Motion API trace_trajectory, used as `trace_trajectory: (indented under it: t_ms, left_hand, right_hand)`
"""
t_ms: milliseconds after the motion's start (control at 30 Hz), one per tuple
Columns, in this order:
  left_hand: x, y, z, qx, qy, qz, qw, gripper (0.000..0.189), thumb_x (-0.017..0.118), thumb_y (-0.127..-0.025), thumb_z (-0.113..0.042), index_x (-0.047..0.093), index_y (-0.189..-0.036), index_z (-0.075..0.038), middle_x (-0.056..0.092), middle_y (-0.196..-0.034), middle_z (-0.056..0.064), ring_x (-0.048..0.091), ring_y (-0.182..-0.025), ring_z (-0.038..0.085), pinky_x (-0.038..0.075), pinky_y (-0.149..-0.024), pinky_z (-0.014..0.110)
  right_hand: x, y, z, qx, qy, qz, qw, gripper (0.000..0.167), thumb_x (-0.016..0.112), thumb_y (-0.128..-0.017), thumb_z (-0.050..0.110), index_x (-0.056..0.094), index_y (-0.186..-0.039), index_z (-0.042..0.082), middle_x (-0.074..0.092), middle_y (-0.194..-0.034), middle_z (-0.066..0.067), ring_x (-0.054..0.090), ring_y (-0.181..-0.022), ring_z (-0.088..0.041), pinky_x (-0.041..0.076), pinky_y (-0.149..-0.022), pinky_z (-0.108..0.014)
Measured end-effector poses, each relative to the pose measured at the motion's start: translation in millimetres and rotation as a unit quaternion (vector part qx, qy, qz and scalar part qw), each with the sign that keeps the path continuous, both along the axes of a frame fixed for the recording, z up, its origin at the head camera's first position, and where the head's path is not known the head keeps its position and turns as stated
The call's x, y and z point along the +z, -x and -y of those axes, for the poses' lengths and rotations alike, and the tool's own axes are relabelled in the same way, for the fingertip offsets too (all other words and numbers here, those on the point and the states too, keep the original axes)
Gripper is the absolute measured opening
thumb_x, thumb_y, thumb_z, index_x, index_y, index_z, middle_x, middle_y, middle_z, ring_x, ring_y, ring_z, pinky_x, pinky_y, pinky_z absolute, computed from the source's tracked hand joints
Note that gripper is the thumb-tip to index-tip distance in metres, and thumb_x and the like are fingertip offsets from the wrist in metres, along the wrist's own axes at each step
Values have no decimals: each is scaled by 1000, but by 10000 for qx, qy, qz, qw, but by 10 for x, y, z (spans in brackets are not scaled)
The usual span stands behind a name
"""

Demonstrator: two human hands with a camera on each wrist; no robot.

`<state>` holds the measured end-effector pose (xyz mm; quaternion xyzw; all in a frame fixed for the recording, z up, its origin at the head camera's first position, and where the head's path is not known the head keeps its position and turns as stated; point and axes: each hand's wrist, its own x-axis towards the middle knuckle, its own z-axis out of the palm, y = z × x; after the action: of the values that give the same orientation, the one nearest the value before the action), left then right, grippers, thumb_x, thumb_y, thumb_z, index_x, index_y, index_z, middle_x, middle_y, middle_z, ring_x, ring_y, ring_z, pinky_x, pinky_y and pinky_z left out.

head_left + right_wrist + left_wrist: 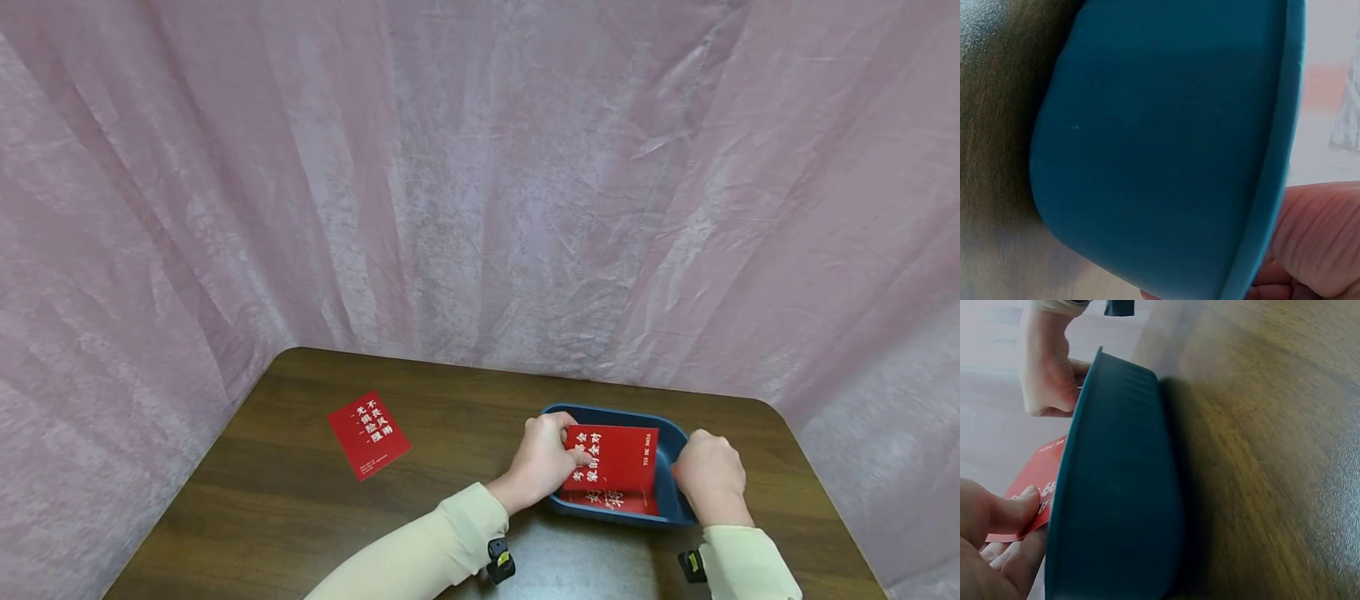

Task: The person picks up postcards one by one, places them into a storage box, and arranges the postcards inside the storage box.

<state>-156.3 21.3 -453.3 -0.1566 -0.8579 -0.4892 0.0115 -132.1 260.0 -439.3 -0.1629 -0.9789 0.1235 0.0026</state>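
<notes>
My left hand pinches a red card with white lettering at its left end, thumb on top. The card is over the dark blue plastic basin. Lower inside the basin lies another red card, partly covered by the held one. My right hand grips the basin's right rim. From the left wrist view, the thumb and fingers of the left hand have the card between them, just beside the rim. The right wrist view shows the basin's outer wall and the right hand at its edge.
A third red card with white lettering lies at an angle on the left part of the brown wooden table. A pink curtain hangs behind and on both sides of the table.
</notes>
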Motion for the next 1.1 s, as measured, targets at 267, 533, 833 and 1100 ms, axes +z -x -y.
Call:
trace_trajectory:
  t_ms: [267, 533, 833, 1100]
  left_hand:
    - [-82, 10, -59, -170, 829, -134, 9963, 41, 84, -68, -23, 65, -102, -10, 66, -77, -3, 56, -75, 5, 48, -60, 17]
    - [-93, -38, -102, -258, 1715, -193, 9847, 48, 83, -68, -27, 62, -108, -11, 68, -100, 0, 59, -82, 7, 52, -65, 19]
    - [-168, -53, -127, -288, 2290, -778, 9699, 34, 84, -67, -24, 58, -86, -12, 66, -79, -1, 58, -64, 5, 47, -55, 15]
    - [-183, -82, -143, -221, 2786, -1062, 9543, 31, 82, -68, -28, 62, -84, -12, 64, -75, -2, 56, -63, 6, 46, -54, 17]
  right_hand:
    - [6, -2, 6, 47, -23, -65, 10000, 23, 63, -74, 12, 58, -81, -9, 60, -70, -25, 55, -55, -31, 49, -46, -45]
    - [26, -8, 15, 11, 50, 53, 10000, 31, 69, -72, 13, 57, -86, -11, 59, -66, -22, 54, -52, -28, 50, -47, -45]
    - [26, -7, 20, -38, 38, 106, 9999, 28, 64, -75, 12, 57, -87, -12, 59, -69, -24, 55, -54, -29, 50, -47, -46]
    - [4, -1, 10, -63, 3, 54, 10000, 28, 64, -74, 12, 58, -87, -12, 60, -71, -27, 56, -55, -31, 49, -47, -46]
